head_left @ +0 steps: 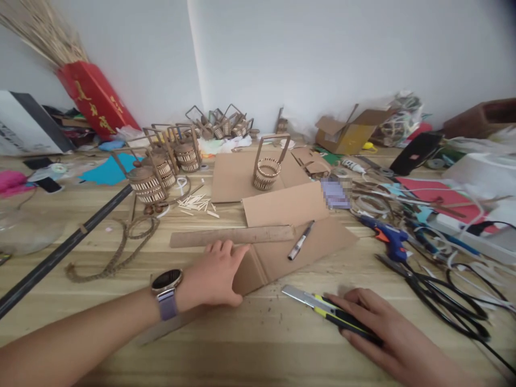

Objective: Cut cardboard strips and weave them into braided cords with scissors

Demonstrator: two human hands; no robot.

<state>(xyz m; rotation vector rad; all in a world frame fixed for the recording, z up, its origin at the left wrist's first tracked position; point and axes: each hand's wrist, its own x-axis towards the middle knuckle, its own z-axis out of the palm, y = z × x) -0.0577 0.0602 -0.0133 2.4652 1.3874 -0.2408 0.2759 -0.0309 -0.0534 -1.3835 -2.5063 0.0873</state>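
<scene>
My left hand (213,274), a watch on its wrist, rests on a piece of brown cardboard (318,247) with thumb and fingers apart. Part of the cardboard is hidden beneath this hand and forearm. In my right hand (374,322) is a utility knife (330,312), its blade out and pointing left toward the cardboard's near edge. A marker pen (301,241) lies on the cardboard. Just beyond my left fingers is a narrow cardboard strip (234,236). Behind it, another cardboard piece (284,204) lies in front of a small woven basket (266,174) with a tall handle.
Several lidded baskets (147,185) stand at the left near a coil of rope (121,252) and a dark pole (68,247). Small sticks (195,203) lie scattered mid-table. Right of the cardboard are a blue glue gun (389,236), black scissors (439,295) and tangled cables.
</scene>
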